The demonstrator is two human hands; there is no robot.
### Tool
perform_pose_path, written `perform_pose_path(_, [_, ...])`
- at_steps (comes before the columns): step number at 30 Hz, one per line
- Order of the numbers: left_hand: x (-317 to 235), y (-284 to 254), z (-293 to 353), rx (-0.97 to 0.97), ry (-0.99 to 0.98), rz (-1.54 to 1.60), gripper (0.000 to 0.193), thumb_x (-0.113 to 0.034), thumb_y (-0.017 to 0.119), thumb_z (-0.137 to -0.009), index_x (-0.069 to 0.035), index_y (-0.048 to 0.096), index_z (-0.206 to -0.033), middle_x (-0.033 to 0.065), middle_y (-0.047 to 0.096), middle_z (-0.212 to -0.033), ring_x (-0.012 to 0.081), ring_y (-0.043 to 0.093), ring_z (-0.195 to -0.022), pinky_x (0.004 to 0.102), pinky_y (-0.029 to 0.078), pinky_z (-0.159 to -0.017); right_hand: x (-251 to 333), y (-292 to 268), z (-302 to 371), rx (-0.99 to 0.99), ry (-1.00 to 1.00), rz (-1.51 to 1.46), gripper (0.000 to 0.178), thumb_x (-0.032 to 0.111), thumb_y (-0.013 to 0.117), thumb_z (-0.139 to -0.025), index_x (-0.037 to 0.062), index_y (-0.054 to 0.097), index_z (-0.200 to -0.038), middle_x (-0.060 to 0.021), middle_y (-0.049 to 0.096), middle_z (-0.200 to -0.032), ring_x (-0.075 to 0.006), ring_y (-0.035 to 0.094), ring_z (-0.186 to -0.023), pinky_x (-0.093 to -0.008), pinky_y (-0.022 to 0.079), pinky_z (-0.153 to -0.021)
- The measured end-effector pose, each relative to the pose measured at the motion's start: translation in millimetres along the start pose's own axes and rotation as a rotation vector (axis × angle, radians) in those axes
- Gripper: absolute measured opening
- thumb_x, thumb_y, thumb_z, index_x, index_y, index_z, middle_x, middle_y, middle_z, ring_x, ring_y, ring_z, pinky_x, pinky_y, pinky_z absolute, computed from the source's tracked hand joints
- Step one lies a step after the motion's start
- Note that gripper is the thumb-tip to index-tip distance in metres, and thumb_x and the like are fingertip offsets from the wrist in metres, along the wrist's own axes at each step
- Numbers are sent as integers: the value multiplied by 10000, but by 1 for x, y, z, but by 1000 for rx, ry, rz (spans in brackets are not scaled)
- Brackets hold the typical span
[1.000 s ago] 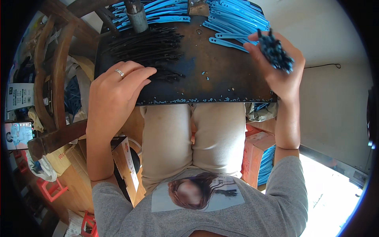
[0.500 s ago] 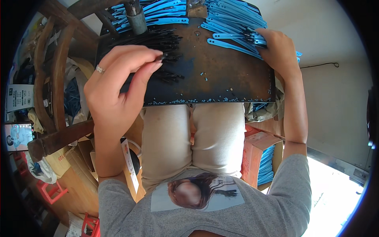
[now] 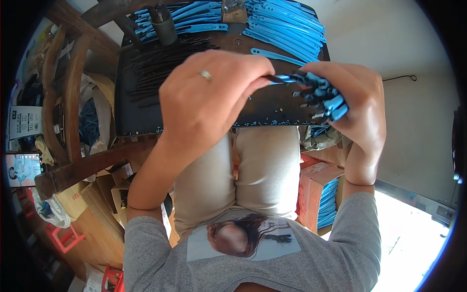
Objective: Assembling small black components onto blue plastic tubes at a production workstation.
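Observation:
My right hand [image 3: 360, 100] is closed round a bundle of blue plastic strips [image 3: 334, 104], whose ends, several with dark tips, point left toward my other hand. My left hand [image 3: 209, 95], with a ring on one finger, pinches a thin black strip [image 3: 272, 78] between thumb and fingertips. That strip meets the end of a blue one at the bundle; whether they are joined I cannot tell. Both hands are above the near part of a dark worktop [image 3: 127, 109]. Beyond them lies a single blue strip [image 3: 277, 56].
Loose black strips [image 3: 151, 73] lie at the worktop's left, and a pile of blue strips [image 3: 287, 29] at its far right. A metal post [image 3: 163, 27] and a metal block [image 3: 234, 12] stand at the back. An open carton of blue strips [image 3: 328, 204] is by my right leg.
My left hand has moved right from above the black strips to the bundle. My right hand has come nearer with the bundle, away from the blue pile.

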State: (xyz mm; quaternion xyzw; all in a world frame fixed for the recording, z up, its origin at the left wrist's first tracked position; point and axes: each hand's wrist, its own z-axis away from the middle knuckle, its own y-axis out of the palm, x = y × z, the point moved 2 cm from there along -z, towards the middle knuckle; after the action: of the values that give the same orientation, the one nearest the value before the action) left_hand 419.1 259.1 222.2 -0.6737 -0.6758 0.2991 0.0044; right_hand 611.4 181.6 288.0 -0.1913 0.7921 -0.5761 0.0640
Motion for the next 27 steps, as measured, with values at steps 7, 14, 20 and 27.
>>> perform_pose_path(7, [-4,4,10,-66,-430,309,115,-49,669,-865,-26,609,-961,86,638,-776,156,627,-614,259,461,-547,5,-3,-3,-343,-2,-123,271,84,760,-710,36,714,-972,-45,703,-819,-155,658,-654,-265,481,-601])
perform_pose_path(14, [-2,4,12,-225,-549,645,87,-64,577,-950,7,572,-1000,4,594,-755,22,471,-604,172,360,-514,6,7,6,-502,399,-890,582,254,661,-902,-148,474,-1278,17,473,-552,-60,446,-430,-197,322,-442])
perform_pose_path(20, [-1,9,17,-261,-566,770,90,-71,568,-956,10,563,-996,-5,552,-703,24,441,-567,178,338,-497,20,19,-9,-614,443,-1084,558,242,573,-957,-135,404,-1333,38,409,-556,-59,418,-455,-226,348,-508])
perform_pose_path(27, [-5,13,15,-189,-542,771,80,-47,559,-954,21,549,-997,24,588,-691,38,506,-577,184,387,-509,28,46,-16,-437,420,-1240,414,243,571,-955,-48,524,-1245,21,425,-564,-97,435,-465,-272,411,-550])
